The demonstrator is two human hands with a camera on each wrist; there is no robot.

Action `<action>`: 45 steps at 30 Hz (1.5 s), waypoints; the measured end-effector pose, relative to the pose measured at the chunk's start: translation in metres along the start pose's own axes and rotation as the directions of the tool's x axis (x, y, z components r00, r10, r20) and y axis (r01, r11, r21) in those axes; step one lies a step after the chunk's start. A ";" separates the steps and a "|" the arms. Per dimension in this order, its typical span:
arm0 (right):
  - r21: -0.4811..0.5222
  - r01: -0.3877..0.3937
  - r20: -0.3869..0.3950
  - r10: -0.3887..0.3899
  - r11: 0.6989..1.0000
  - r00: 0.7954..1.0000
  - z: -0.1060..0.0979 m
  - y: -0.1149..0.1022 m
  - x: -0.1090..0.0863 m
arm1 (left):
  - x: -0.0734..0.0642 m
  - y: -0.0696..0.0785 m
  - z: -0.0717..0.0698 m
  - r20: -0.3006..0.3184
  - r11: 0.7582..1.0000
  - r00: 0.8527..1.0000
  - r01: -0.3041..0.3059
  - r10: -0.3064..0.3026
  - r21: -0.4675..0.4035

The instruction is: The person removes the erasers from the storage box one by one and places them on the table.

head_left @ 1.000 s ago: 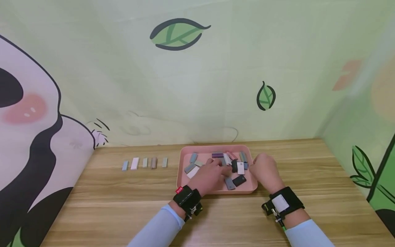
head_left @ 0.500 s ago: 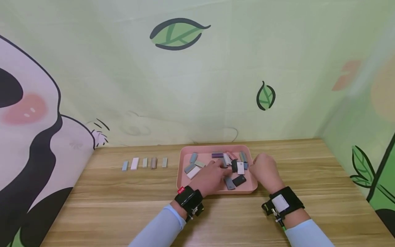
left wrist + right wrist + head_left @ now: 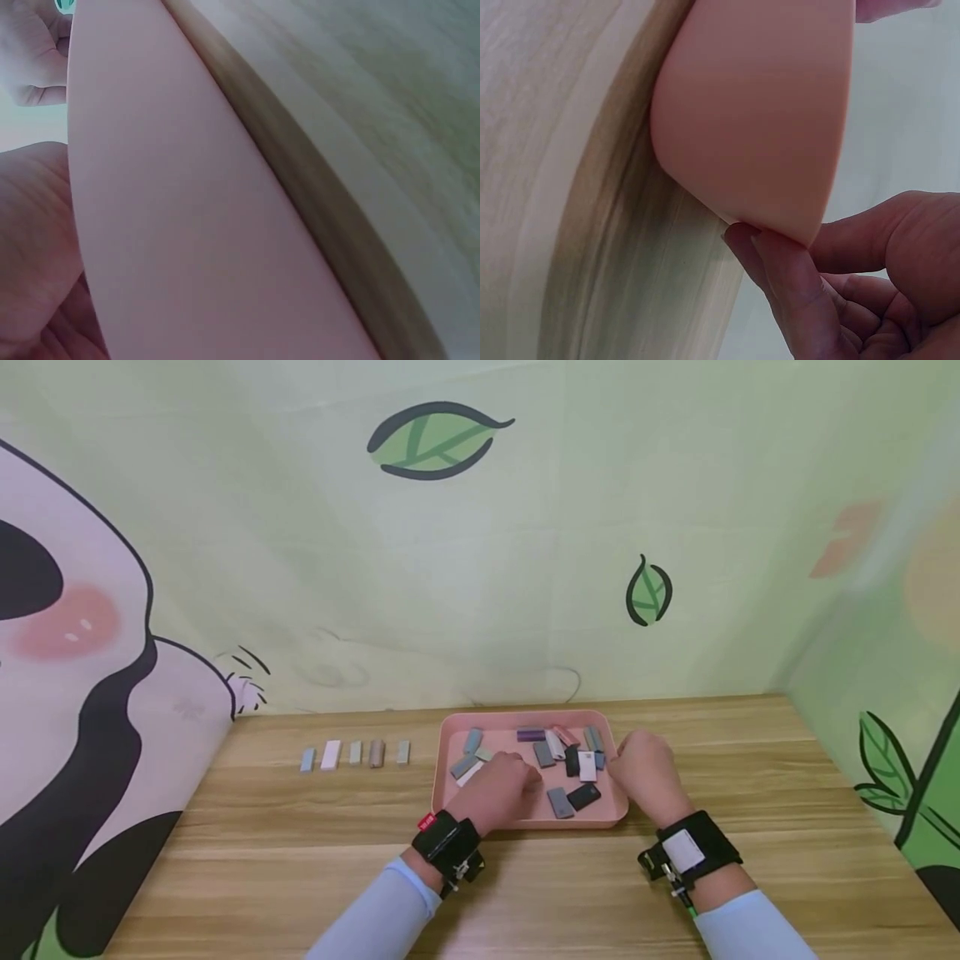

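A shallow pink tray (image 3: 600, 823) on the table holds several small flat rectangular blocks, among them a grey one (image 3: 560, 802), a black one (image 3: 583, 797) and a purple one (image 3: 531, 736). My left hand (image 3: 497, 792) is inside the tray, over its front left part, with fingers bent down. Whether it holds a block is hidden. In the left wrist view, the tray wall (image 3: 172, 187) covers those fingers. My right hand (image 3: 648, 777) pinches the tray's right rim between thumb and fingers, plainly seen in the right wrist view, where the tray's outer wall (image 3: 757, 112) fills the middle.
Left of the tray, several small blocks stand apart in a row, including a blue one (image 3: 307, 760), a white one (image 3: 331, 755) and a brownish one (image 3: 377, 753). A printed cloth (image 3: 480, 568) hangs behind the wooden table (image 3: 570, 893).
My left hand has drawn back slightly to the left within the tray, its fingers more bent, uncovering a grey block near the middle. The right hand stays at the rim.
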State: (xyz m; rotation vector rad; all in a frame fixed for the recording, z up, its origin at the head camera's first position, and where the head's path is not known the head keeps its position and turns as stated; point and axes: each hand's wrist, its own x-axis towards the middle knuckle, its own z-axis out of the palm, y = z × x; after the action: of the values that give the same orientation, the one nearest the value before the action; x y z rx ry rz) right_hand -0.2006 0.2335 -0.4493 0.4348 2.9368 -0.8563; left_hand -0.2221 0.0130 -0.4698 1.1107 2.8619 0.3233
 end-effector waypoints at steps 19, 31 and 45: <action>-0.003 0.012 -0.004 -0.012 1.000 1.000 0.000 0.001 0.001 | -0.020 -0.025 -0.016 -0.241 0.982 0.960 0.107 -0.143 -0.154; 0.006 0.010 0.002 -0.010 1.000 1.000 -0.001 -0.001 -0.001 | -0.050 -0.066 -0.051 -0.430 0.832 0.717 0.417 -0.549 -0.367; -0.006 0.015 -0.008 -0.015 1.000 1.000 0.000 -0.001 -0.001 | -0.073 -0.102 -0.044 -0.192 0.670 0.661 0.613 -0.725 -0.419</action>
State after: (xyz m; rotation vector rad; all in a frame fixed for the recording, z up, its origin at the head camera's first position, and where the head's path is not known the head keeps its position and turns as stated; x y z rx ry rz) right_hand -0.1999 0.2324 -0.4487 0.4177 2.9525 -0.8498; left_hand -0.2410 -0.1170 -0.4505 -0.1472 3.0733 0.9528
